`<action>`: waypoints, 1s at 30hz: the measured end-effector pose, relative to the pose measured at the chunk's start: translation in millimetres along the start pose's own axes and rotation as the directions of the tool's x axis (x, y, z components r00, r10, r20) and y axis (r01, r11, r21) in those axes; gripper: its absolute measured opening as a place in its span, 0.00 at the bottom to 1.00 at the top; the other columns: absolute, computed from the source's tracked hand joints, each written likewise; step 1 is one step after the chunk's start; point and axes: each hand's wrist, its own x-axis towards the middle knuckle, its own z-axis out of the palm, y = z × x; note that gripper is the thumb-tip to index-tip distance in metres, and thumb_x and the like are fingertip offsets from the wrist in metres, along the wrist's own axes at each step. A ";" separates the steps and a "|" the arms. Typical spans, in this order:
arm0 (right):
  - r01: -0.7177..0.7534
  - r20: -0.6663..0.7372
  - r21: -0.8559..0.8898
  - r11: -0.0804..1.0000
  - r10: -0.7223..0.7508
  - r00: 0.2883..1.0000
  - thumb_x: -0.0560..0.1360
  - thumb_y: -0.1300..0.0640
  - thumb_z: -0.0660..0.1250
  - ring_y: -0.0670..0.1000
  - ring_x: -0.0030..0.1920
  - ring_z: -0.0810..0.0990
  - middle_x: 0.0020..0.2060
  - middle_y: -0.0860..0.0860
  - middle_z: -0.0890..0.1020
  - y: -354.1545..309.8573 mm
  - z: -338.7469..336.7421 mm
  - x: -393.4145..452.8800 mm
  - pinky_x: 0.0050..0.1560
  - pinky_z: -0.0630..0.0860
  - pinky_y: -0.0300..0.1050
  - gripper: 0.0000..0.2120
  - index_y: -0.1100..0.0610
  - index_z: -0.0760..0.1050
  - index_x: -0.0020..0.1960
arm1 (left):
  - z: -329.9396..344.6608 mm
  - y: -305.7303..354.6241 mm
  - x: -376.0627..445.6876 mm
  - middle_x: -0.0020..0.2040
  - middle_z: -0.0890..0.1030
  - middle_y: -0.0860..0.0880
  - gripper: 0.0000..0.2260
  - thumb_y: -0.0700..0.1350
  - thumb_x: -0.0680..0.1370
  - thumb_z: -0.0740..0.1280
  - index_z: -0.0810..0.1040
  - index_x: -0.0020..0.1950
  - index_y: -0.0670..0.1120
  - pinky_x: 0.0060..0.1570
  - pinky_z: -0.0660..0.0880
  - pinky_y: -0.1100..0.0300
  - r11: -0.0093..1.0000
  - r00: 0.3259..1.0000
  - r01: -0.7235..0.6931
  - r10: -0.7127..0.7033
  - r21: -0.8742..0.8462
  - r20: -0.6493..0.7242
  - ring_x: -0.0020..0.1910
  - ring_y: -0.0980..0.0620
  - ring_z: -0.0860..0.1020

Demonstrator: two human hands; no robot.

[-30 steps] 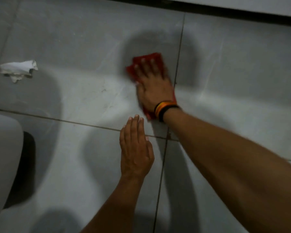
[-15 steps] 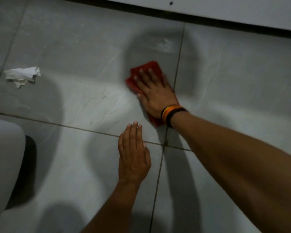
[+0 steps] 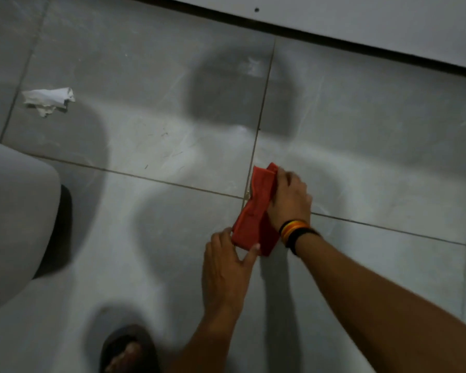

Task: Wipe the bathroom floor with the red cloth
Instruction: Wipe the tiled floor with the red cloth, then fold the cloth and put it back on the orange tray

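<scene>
Crouching over grey tile floor (image 3: 145,265), white toilet (image 3: 14,216) at left edge. Right hand (image 3: 289,200) grips the far part of the red cloth (image 3: 253,214), fingers curled on it; bands (image 3: 296,231) on wrist. Left hand (image 3: 226,267) pinches the cloth's near end, thumb on top. Cloth sits over the grout crossing. Sandalled foot (image 3: 129,351) below. Crumpled paper (image 3: 47,99) well apart, upper left.

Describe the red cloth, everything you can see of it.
The red cloth is plain soft fabric, folded into a long thick pad with a fold line showing along its length. It lies slanted over the meeting of the grey floor tiles' grout lines. The right hand grips its far end and right edge; the left hand pinches its near end between thumb and fingers. No pattern or label shows.
</scene>
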 end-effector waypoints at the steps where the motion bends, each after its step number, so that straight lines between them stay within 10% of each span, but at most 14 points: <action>1: 0.019 -0.013 -0.068 0.998 -0.019 1.000 0.78 0.54 0.68 0.64 0.76 0.66 0.81 0.57 0.61 7.6 -7.7 9.2 0.72 0.67 0.61 0.39 0.53 0.54 0.84 | 6.8 4.8 -5.8 0.65 0.77 0.50 0.33 0.66 0.77 0.70 0.71 0.76 0.50 0.61 0.77 0.54 0.998 0.999 0.042 -0.042 -0.042 0.003 0.65 0.48 0.76; 5: 0.102 0.038 -0.233 0.967 -0.095 0.995 0.71 0.45 0.76 0.63 0.66 0.76 0.67 0.57 0.77 22.4 -26.4 44.8 0.68 0.68 0.59 0.31 0.54 0.72 0.70 | 23.2 31.1 13.5 0.62 0.82 0.44 0.24 0.54 0.76 0.77 0.77 0.67 0.44 0.62 0.78 0.46 0.953 0.975 0.223 -0.221 -0.204 0.033 0.62 0.42 0.80; 10: -0.147 0.149 0.244 0.959 0.113 0.982 0.72 0.53 0.76 0.62 0.53 0.84 0.45 0.58 0.83 36.6 -28.9 13.7 0.46 0.73 0.45 0.12 0.59 0.82 0.51 | 1.1 49.3 8.9 0.51 0.86 0.42 0.11 0.47 0.73 0.78 0.83 0.52 0.44 0.51 0.83 0.49 0.780 0.919 0.389 -0.369 -0.491 0.140 0.50 0.41 0.85; 13: -0.262 0.195 0.512 0.818 0.186 0.963 0.71 0.54 0.78 0.58 0.49 0.86 0.45 0.58 0.87 58.5 -39.5 -43.2 0.49 0.79 0.46 0.11 0.58 0.86 0.51 | -29.4 48.0 -23.2 0.42 0.85 0.49 0.10 0.50 0.68 0.76 0.81 0.45 0.50 0.45 0.80 0.56 0.734 0.929 0.362 -0.332 -0.574 0.161 0.44 0.45 0.84; 17: -0.422 0.314 0.743 0.519 0.287 0.905 0.73 0.60 0.79 0.60 0.51 0.87 0.49 0.60 0.88 95.3 -66.2 -123.3 0.58 0.84 0.61 0.12 0.62 0.86 0.55 | -71.6 58.8 -56.5 0.55 0.87 0.43 0.14 0.46 0.74 0.77 0.82 0.58 0.47 0.61 0.82 0.49 0.731 0.947 0.320 -0.261 -0.602 0.187 0.55 0.43 0.86; 24: -0.502 0.403 0.862 0.069 0.507 0.762 0.79 0.64 0.72 0.49 0.37 0.84 0.42 0.54 0.86 187.6 -141.2 -239.4 0.28 0.81 0.39 0.08 0.60 0.84 0.58 | -95.3 197.4 -134.1 0.51 0.88 0.50 0.07 0.46 0.80 0.74 0.83 0.58 0.49 0.53 0.83 0.60 0.880 0.947 0.107 0.053 -0.463 0.318 0.51 0.51 0.87; 30: -0.382 0.401 0.909 -0.168 0.603 0.689 0.83 0.63 0.66 0.56 0.48 0.83 0.55 0.58 0.82 305.9 -222.1 -304.1 0.39 0.85 0.50 0.08 0.55 0.77 0.61 | -48.5 338.2 -225.7 0.49 0.87 0.51 0.07 0.44 0.83 0.71 0.83 0.60 0.45 0.46 0.78 0.71 0.914 0.869 -0.084 0.263 -0.398 0.420 0.45 0.62 0.84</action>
